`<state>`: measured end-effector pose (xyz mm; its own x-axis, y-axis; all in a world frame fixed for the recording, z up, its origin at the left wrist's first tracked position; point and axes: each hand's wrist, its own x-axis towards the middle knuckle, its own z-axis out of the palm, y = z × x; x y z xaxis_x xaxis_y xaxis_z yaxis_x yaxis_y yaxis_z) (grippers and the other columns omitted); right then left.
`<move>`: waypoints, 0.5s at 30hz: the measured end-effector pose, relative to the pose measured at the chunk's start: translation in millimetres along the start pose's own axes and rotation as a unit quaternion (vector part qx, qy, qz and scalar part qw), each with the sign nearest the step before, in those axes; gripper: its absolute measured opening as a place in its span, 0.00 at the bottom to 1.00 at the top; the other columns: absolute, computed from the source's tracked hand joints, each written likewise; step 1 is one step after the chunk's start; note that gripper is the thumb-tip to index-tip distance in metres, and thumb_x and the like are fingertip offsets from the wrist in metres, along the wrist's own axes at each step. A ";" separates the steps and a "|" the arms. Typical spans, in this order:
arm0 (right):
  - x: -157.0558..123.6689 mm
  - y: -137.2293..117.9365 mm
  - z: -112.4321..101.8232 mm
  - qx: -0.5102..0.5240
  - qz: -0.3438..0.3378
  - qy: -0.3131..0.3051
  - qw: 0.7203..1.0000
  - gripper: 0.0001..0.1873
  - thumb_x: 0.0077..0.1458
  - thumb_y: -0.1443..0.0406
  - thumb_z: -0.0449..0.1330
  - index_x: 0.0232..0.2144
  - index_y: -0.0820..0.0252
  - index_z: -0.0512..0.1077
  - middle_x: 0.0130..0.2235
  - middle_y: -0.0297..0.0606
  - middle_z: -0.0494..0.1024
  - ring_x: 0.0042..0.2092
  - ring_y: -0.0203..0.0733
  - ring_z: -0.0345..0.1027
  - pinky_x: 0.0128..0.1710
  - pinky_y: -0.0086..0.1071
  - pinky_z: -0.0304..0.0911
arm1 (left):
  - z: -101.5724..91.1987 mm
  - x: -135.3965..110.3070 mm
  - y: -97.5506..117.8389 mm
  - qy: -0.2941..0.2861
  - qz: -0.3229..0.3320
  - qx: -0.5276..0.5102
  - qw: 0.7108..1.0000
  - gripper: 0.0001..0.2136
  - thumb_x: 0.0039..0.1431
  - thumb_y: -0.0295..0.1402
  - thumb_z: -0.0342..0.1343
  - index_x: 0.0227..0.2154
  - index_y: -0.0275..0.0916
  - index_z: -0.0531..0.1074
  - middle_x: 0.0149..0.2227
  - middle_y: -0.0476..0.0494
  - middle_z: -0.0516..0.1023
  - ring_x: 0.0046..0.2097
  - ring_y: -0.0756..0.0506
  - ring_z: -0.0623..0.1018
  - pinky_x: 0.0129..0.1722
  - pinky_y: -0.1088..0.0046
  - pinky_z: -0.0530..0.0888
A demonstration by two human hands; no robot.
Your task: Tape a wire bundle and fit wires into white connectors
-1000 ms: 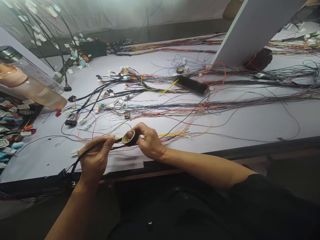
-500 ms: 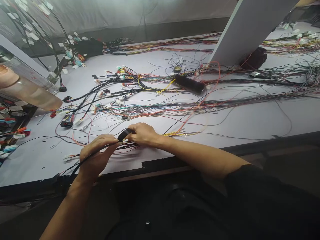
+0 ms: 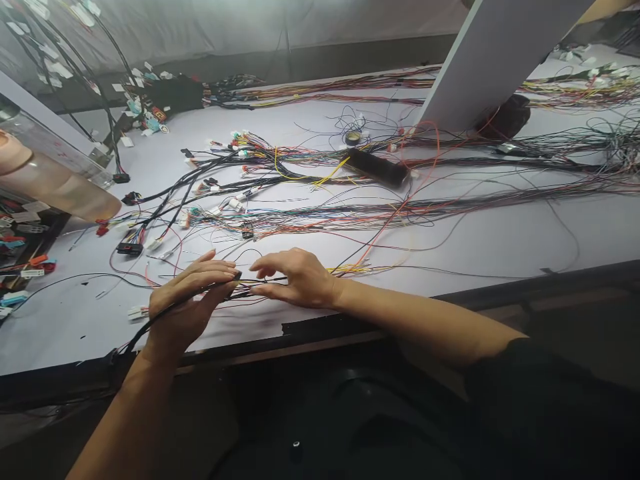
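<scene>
My left hand (image 3: 187, 297) is closed around a black-wrapped wire bundle (image 3: 145, 328), which runs back under the wrist toward the table's front edge. A small dark piece, probably the edge of the black tape roll (image 3: 237, 275), shows at its fingertips, mostly hidden by them. Loose wires (image 3: 257, 283) leave these fingertips to the right. Just there, my right hand (image 3: 300, 279) has thumb and fingers spread apart, with the wires passing between them and no grip visible. Yellow wire ends (image 3: 350, 269) lie beyond the right wrist.
Long wire harnesses (image 3: 320, 217) with connectors stretch across the white table (image 3: 490, 247). A dark cylinder (image 3: 377, 169) and a small tape roll (image 3: 353, 138) lie among them. A bottle (image 3: 60, 180) is at left, a grey post (image 3: 500, 60) at right. Black connector (image 3: 130, 249) lies near the left hand.
My right hand has let go of the black tape roll and drawn back slightly to the right, its fingers opening. The roll now shows only as a dark bit at my left fingertips.
</scene>
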<state>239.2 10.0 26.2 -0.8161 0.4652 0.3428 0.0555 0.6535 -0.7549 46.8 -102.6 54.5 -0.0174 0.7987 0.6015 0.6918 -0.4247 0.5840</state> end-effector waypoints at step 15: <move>0.7 -2.4 18.8 -0.213 -0.132 0.088 0.964 0.14 0.64 0.56 0.57 0.48 0.56 0.71 0.48 0.38 0.79 0.46 0.42 0.69 0.44 0.37 0.55 | 16.7 -0.6 11.2 0.090 -0.239 -0.056 0.965 0.04 0.51 0.31 0.67 0.30 0.41 0.78 0.28 0.50 0.79 0.29 0.49 0.77 0.32 0.72 0.77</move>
<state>227.7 -2.4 17.7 -0.7262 0.3177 0.6096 0.1206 0.9319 -0.3420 66.6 -100.7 51.6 -0.4469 0.8321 0.3284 0.4915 -0.0783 0.8673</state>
